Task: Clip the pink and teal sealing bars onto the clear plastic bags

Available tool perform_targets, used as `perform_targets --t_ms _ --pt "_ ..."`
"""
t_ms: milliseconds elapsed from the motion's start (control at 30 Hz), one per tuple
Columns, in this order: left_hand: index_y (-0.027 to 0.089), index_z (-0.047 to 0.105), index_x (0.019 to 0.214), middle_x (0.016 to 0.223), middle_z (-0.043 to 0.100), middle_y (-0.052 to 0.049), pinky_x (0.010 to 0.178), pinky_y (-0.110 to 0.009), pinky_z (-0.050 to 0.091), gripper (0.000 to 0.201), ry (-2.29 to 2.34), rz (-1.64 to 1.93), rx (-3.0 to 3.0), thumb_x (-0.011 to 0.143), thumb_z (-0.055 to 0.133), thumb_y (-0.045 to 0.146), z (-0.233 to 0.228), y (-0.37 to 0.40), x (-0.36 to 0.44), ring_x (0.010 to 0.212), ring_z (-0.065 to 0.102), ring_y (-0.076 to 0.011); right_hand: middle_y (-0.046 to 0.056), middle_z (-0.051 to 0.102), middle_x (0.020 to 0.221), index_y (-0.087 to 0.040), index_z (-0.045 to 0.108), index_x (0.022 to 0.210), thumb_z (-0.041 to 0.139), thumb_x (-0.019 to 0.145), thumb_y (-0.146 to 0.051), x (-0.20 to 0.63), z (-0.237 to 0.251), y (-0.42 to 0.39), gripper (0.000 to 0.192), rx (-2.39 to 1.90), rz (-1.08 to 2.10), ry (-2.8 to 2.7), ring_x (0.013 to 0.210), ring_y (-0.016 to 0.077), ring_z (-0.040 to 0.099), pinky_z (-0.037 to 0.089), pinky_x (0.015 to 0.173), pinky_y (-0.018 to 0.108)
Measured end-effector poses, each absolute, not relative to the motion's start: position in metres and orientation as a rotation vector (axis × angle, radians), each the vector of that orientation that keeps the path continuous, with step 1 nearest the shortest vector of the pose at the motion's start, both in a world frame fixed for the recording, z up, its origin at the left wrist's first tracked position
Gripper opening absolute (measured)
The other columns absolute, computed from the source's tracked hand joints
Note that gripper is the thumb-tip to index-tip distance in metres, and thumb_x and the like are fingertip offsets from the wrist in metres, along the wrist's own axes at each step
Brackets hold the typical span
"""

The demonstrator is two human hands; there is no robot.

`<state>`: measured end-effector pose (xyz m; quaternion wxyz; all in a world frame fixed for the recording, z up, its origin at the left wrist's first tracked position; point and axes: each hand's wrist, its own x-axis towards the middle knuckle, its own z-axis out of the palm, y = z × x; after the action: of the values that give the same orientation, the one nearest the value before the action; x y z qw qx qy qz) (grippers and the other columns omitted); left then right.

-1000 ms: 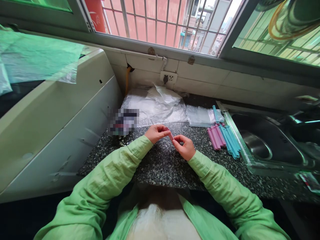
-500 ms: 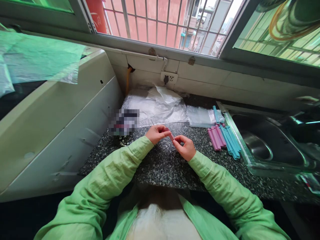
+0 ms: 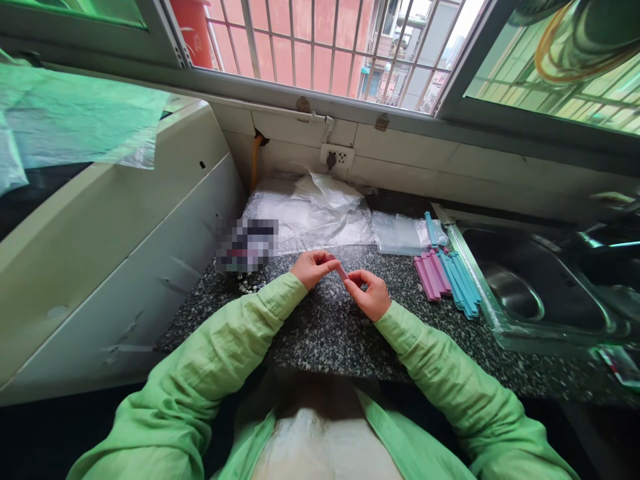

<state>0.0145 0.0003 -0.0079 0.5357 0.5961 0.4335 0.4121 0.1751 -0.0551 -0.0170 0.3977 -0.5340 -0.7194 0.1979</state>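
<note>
Between my two hands, over the speckled countertop [image 3: 320, 333], is a slim pink bag clip [image 3: 341, 271]. My left hand [image 3: 314, 268] pinches its upper end between thumb and fingers. At the lower end, the thumb and forefinger of my right hand [image 3: 369, 295] are closed on it. To the right lie several pink bag clips [image 3: 433, 275] in a row. Several blue bag clips [image 3: 460, 283] lie right beside them, close to the sink. Behind these rests a clear plastic packet [image 3: 400, 232], with one blue clip at its right end.
Crumpled clear plastic sheeting [image 3: 325, 217] spreads along the back wall, below a wall socket [image 3: 337, 156]. A blurred-out object [image 3: 247, 245] sits left of it. A pale appliance [image 3: 190, 227] bounds the left side; a metal sink [image 3: 540, 287] is on the right.
</note>
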Motion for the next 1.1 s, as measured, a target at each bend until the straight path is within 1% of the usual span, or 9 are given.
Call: perform_targets --t_ms 100,167,267,400,567,667,767,933,1100 --pt "0.013 0.052 0.056 0.043 0.033 0.007 0.044 -0.021 0.021 0.037 1.063 0.985 1.421 0.057 0.062 0.049 -0.011 0.003 0.013 0.044 0.026 -0.0042 0.000 0.062 0.066 -0.018 0.061 0.075 0.057 0.073 -0.035 0.177 -0.016 -0.055 0.017 -1.369 0.204 -1.919 0.059 0.0114 0.052 0.038 0.062 0.025" --pt "0.014 0.052 0.054 0.043 0.033 0.007 0.045 -0.021 0.022 0.037 1.084 0.999 1.446 0.059 0.061 0.049 -0.013 0.004 0.014 0.044 0.027 -0.0045 0.000 0.062 0.065 -0.018 0.061 0.073 0.057 0.074 -0.034 0.179 -0.016 -0.056 0.016 -1.366 0.030 -1.976 0.060 0.0115 0.052 0.035 0.063 0.025" --pt "0.014 0.051 0.052 0.044 0.034 0.006 0.046 -0.022 0.024 0.036 1.133 1.047 1.502 0.059 0.060 0.048 -0.017 0.005 0.020 0.046 0.028 -0.0050 0.000 0.063 0.064 -0.018 0.061 0.070 0.054 0.075 -0.032 0.183 -0.016 -0.055 0.016 -1.360 -0.142 -2.053 0.061 0.0121 0.052 0.031 0.062 0.026" --pt "0.015 0.051 0.052 0.044 0.036 0.006 0.047 -0.022 0.025 0.032 1.217 1.089 1.590 0.061 0.058 0.044 -0.023 0.006 0.036 0.045 0.030 -0.0060 -0.001 0.063 0.061 -0.019 0.060 0.065 0.054 0.073 -0.029 0.193 -0.019 -0.051 0.015 -1.393 -0.310 -2.086 0.060 0.0127 0.052 0.028 0.062 0.027" --pt "0.015 0.055 0.057 0.050 0.045 0.003 0.051 -0.023 0.030 0.028 1.292 1.056 1.783 0.068 0.055 0.041 -0.032 0.014 0.067 0.049 0.038 -0.0080 0.000 0.061 0.058 -0.018 0.059 0.061 0.053 0.072 -0.029 0.216 -0.021 -0.047 0.016 -1.498 -0.462 -2.067 0.059 0.0129 0.050 0.026 0.062 0.028" --pt "0.015 0.059 0.067 0.059 0.052 0.001 0.055 -0.024 0.034 0.025 1.298 1.000 1.914 0.070 0.055 0.039 -0.032 0.018 0.093 0.055 0.044 -0.0098 0.001 0.059 0.056 -0.018 0.058 0.060 0.053 0.072 -0.029 0.237 -0.021 -0.047 0.017 -1.575 -0.539 -2.029 0.060 0.0134 0.049 0.025 0.062 0.028" --pt "0.015 0.062 0.075 0.066 0.057 -0.002 0.061 -0.025 0.038 0.024 1.307 0.946 2.058 0.071 0.056 0.037 -0.026 0.019 0.124 0.063 0.048 -0.0124 0.002 0.059 0.056 -0.018 0.058 0.060 0.052 0.074 -0.029 0.260 -0.018 -0.049 0.019 -1.668 -0.610 -1.957 0.061 0.0143 0.050 0.025 0.062 0.029" --pt "0.015 0.064 0.091 0.079 0.061 -0.006 0.075 -0.029 0.040 0.030 1.325 0.902 2.182 0.073 0.056 0.038 -0.020 0.020 0.179 0.079 0.053 -0.0175 0.004 0.061 0.062 -0.018 0.059 0.064 0.049 0.076 -0.031 0.297 -0.013 -0.053 0.021 -1.860 -0.674 -1.851 0.064 0.0165 0.051 0.028 0.062 0.029" --pt "0.018 0.062 0.100 0.091 0.060 -0.008 0.082 -0.032 0.038 0.036 1.319 0.848 2.237 0.074 0.054 0.041 -0.020 0.022 0.218 0.090 0.051 -0.0213 0.006 0.061 0.065 -0.018 0.060 0.067 0.046 0.077 -0.033 0.323 -0.012 -0.056 0.022 -2.019 -0.679 -1.800 0.065 0.0188 0.052 0.031 0.061 0.031"
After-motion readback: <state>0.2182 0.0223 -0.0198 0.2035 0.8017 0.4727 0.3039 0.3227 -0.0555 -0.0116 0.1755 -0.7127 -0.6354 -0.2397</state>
